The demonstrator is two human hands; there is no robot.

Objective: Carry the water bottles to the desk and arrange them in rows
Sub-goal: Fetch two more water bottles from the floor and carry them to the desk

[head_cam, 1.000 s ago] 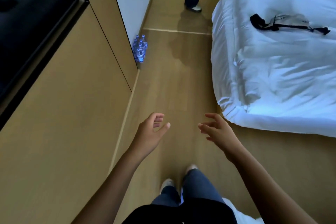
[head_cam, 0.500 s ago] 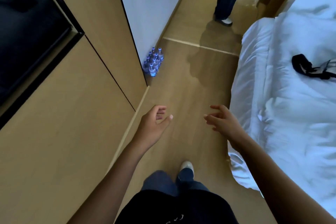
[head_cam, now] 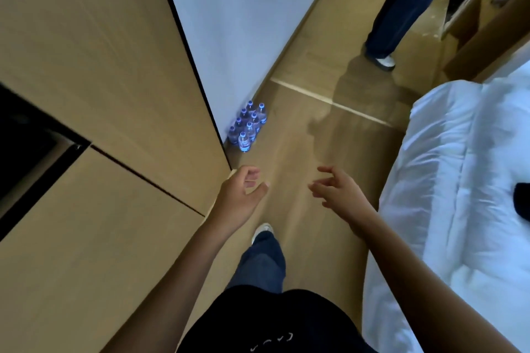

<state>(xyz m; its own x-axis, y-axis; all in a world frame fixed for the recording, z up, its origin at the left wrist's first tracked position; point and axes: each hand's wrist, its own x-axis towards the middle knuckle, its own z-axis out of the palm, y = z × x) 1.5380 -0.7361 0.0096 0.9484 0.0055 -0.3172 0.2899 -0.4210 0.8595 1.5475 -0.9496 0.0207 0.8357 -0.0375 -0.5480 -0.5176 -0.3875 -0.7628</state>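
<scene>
From the head camera I look down a narrow strip of wooden floor [head_cam: 289, 129] between wood-panelled cabinetry [head_cam: 94, 89] on my left and a bed with white bedding [head_cam: 464, 180] on my right. The water bottles [head_cam: 248, 126] stand upright on the floor in a tight cluster of two short rows, pressed into the corner where the cabinet's end meets the white wall [head_cam: 243, 8]; their caps and labels look blue. They are ahead of both my hands and apart from them.

My left hand [head_cam: 239, 198] hangs over the floor beside the cabinet's edge, fingers loosely curled, thumb out, holding nothing. My right hand [head_cam: 337, 190] floats level with it, nearer the bed, fingers spread and slack, also holding nothing. Neither touches anything.

Below them I see one jeans-clad leg [head_cam: 262, 264] with a pale shoe [head_cam: 262, 231] stepping forward. At the far end of the floor another person's dark trouser leg [head_cam: 398, 6] and shoe stand near a wooden door frame. A dark object [head_cam: 520, 200] lies on the bedding at the right edge
</scene>
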